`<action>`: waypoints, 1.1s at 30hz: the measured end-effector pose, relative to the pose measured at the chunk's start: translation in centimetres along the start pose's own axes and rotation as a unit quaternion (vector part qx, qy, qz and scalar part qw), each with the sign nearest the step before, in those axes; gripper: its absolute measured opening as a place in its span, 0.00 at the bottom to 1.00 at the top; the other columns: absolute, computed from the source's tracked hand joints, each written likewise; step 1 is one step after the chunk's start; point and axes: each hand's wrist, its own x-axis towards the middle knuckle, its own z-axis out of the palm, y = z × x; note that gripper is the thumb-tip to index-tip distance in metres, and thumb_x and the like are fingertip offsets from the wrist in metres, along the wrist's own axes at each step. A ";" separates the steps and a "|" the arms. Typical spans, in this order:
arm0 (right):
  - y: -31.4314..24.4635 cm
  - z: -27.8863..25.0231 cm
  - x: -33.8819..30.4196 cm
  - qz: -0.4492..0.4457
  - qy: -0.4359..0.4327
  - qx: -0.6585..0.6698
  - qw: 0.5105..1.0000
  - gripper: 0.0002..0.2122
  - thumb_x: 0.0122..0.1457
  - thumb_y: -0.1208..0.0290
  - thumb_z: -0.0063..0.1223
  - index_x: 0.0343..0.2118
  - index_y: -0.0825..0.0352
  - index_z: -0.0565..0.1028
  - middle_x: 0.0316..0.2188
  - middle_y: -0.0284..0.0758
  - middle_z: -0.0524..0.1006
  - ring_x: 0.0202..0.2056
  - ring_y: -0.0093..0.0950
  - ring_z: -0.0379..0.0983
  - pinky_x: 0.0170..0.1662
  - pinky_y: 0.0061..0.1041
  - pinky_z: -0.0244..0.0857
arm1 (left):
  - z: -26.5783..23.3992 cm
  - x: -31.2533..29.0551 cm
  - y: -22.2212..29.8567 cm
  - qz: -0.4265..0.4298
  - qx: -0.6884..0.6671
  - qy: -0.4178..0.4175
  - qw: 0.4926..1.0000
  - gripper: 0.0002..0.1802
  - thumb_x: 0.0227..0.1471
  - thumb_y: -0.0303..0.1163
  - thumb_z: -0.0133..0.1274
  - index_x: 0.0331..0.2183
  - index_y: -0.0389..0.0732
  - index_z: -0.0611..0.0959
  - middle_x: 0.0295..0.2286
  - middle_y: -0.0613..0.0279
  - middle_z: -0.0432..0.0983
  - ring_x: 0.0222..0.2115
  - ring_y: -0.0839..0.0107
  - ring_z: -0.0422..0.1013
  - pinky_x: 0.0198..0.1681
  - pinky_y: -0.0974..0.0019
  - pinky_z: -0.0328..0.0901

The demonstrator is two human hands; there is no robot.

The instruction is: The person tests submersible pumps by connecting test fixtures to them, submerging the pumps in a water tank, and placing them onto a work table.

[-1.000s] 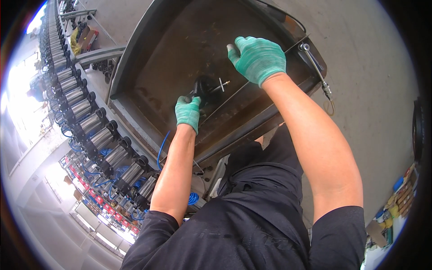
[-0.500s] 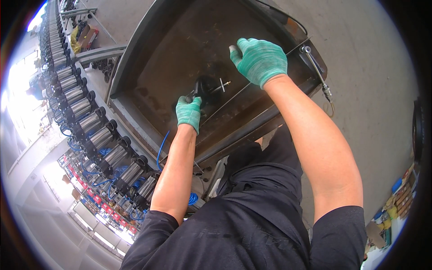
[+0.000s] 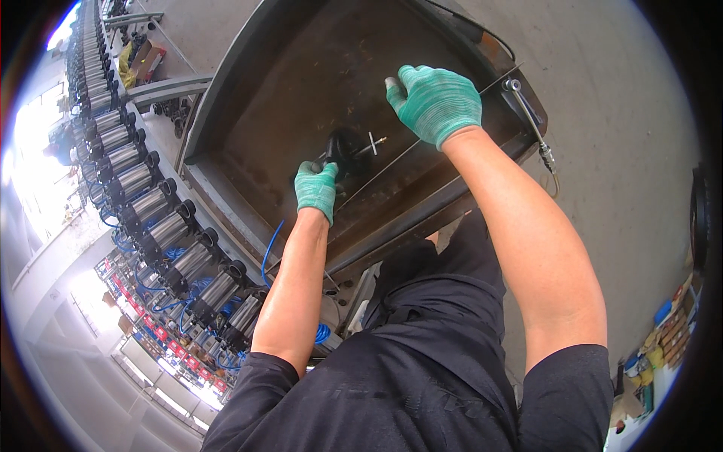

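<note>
Both my hands wear green knit gloves. At the middle of a dark metal tub [image 3: 260,98] of brown liquid, my left hand [image 3: 316,188] is closed around the near end of a dark rounded part [image 3: 343,147]. A cross-shaped metal fitting [image 3: 373,143] with a brass-coloured tip sticks out to its right. How much of the part lies under the liquid is hard to see. My right hand [image 3: 438,104] hovers over the right side of the tub, back up, its thumb apart from the curled fingers. Nothing shows in it, though its palm is hidden. A thin rod [image 3: 384,172] runs beneath it.
A metal rod with a hose fitting [image 3: 529,117] hangs off the tub's right corner. To the left, a long row of silver-and-black cylinders [image 3: 154,207] stands with blue hoses. A blue hose [image 3: 271,252] loops by my left forearm. A cardboard box [image 3: 149,62] lies at the far left.
</note>
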 end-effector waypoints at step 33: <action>-0.6 -1.0 0.1 -0.001 -0.009 0.009 1.000 0.17 0.65 0.53 0.46 0.31 0.60 0.80 0.29 0.39 0.82 0.32 0.40 0.81 0.36 0.41 0.75 | -2.0 -1.5 0.8 0.084 -0.006 0.015 0.996 0.17 0.56 0.28 0.61 0.28 0.43 0.67 0.20 0.66 0.67 0.12 0.75 0.67 0.13 0.69 0.66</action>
